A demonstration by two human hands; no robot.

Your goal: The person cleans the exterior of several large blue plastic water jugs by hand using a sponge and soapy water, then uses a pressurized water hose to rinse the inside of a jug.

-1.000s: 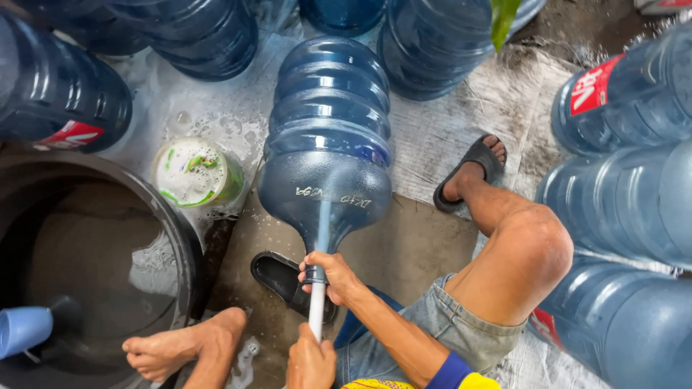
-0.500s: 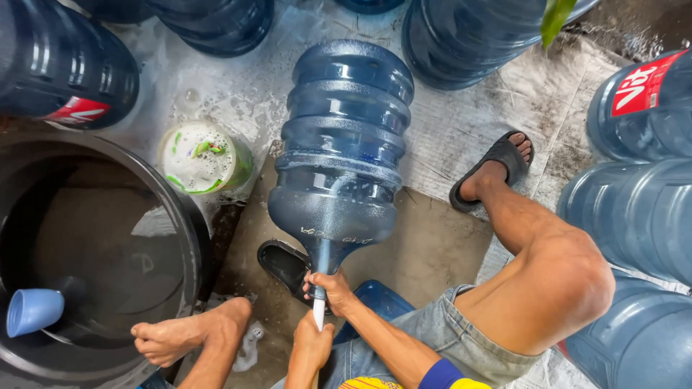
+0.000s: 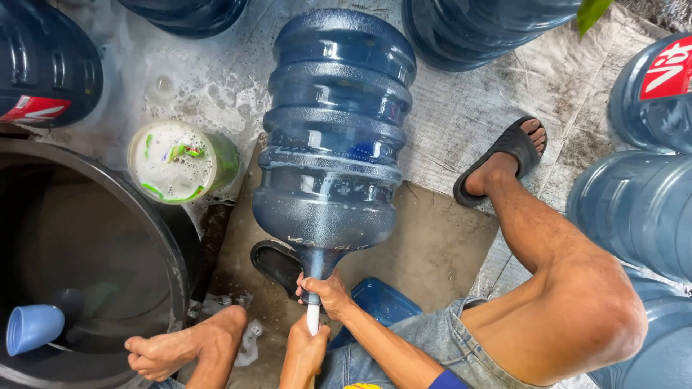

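Note:
A big blue water jug [image 3: 335, 144] lies on its side on the wet floor, its neck pointing at me. A white rod [image 3: 313, 317] sticks out of the jug's mouth. My right hand [image 3: 328, 292] is closed around the neck and the top of the rod. Just below it, my left hand [image 3: 306, 346] grips the rod's lower end. What is on the rod inside the jug is hidden.
A large black tub [image 3: 144, 209] of water with a blue cup [image 3: 32, 328] stands at left. A foamy green container [image 3: 180, 162] sits beside it. Several blue jugs ring the area. My bare left foot [image 3: 180, 346], a loose black sandal [image 3: 277, 263] and my sandalled right foot [image 3: 504, 155] are on the floor.
Both hands have moved up toward the jug's mouth, so less of the white rod shows. The jug has stayed in place while the view shifted slightly.

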